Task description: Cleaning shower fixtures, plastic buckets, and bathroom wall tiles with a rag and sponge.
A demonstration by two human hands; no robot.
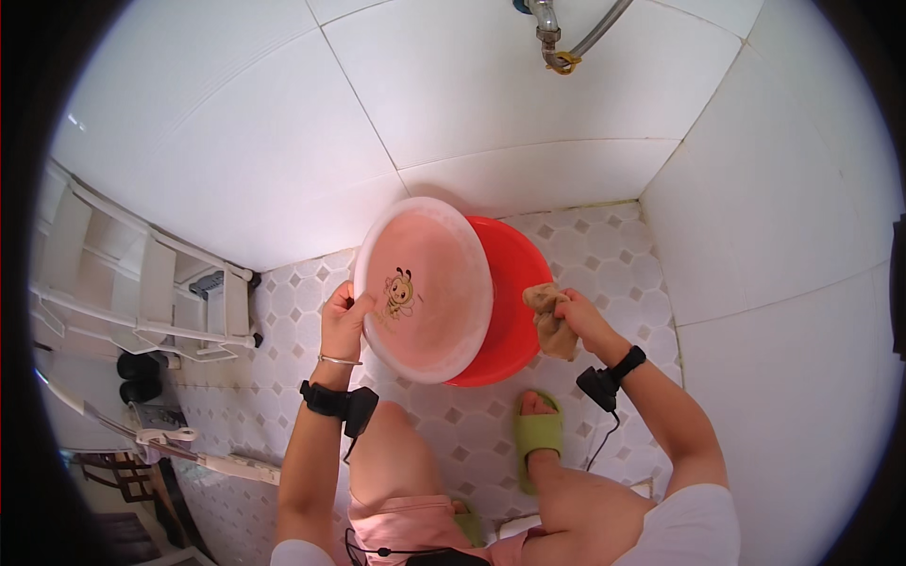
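Observation:
My left hand point(345, 322) grips the left rim of a pink plastic basin point(446, 283) with a pale rim and a printed cartoon bee. That basin is tilted and partly covers a red plastic basin point(520, 304), which sits on the floor near the wall. A crumpled tan cloth point(553, 322) is bunched in my right hand point(584, 318), just over the red basin's right edge. The inside of the red basin is largely hidden behind the pink one.
A metal tap point(548, 35) with a grey hose is on the tiled wall point(509, 92) ahead. A white rack point(152, 276) stands at the left, with black shoes point(138, 375) beyond it. Patterned tile floor point(601, 240) surrounds the basins. My feet wear green slippers point(539, 428).

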